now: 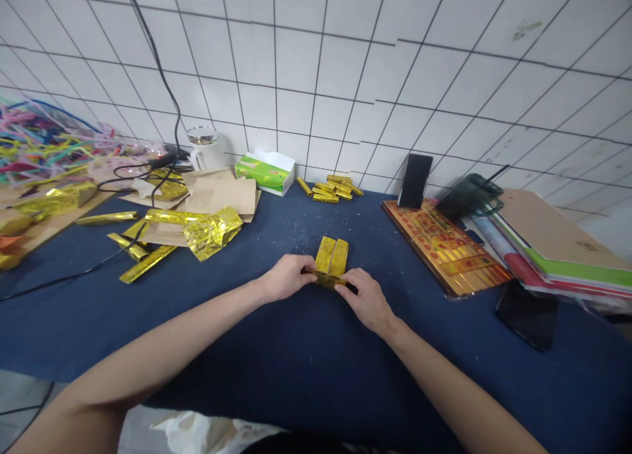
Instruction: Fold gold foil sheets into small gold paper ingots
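A folded piece of gold foil paper (pixel 331 256) rests on the dark blue tabletop in front of me, with a crease running down its middle. My left hand (pixel 289 276) pinches its near left corner between thumb and fingers. At the near right corner, my right hand (pixel 366 297) grips the same foil paper. The near edge is bent up between the two hands. Beyond it, by the wall, lies a small pile of rolled gold foil pieces (pixel 336 188).
Left of me are gold foil strips (pixel 148 264), brown paper (pixel 217 194), a black cable (pixel 168 79) and colourful pipe cleaners (pixel 44 145). A tissue pack (pixel 265 172) and white mug (pixel 205 152) stand behind. On the right are a propped phone (pixel 415 181), red-gold paper packs (pixel 447 250) and a dark cup (pixel 469 196).
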Demonstrator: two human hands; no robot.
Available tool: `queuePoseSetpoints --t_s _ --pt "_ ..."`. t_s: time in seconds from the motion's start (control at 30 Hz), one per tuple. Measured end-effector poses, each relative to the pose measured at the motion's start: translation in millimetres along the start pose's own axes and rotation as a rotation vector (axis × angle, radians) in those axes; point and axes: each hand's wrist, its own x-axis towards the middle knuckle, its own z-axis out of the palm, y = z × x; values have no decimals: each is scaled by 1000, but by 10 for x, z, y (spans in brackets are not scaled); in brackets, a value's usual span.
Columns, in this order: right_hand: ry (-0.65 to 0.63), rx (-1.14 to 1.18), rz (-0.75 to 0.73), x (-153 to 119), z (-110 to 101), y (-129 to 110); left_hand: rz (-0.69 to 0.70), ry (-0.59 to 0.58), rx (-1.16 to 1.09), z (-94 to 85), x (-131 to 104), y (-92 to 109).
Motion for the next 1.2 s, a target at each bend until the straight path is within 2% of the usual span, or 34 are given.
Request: queuePoseSetpoints --t_s 0.23,0.47,0.83,1.2 --pt "-2 -24 56 0 1 16 -10 -6 4 10 82 -2" --pt "-20 -53 145 35 -9 -15 -27 -3 103 52 80 -10" --pt "-16 -53 174 68 18 13 -85 -60 369 92 64 77" --pt "-58 -91 195 90 33 4 -103 -15 492 194 11 188"
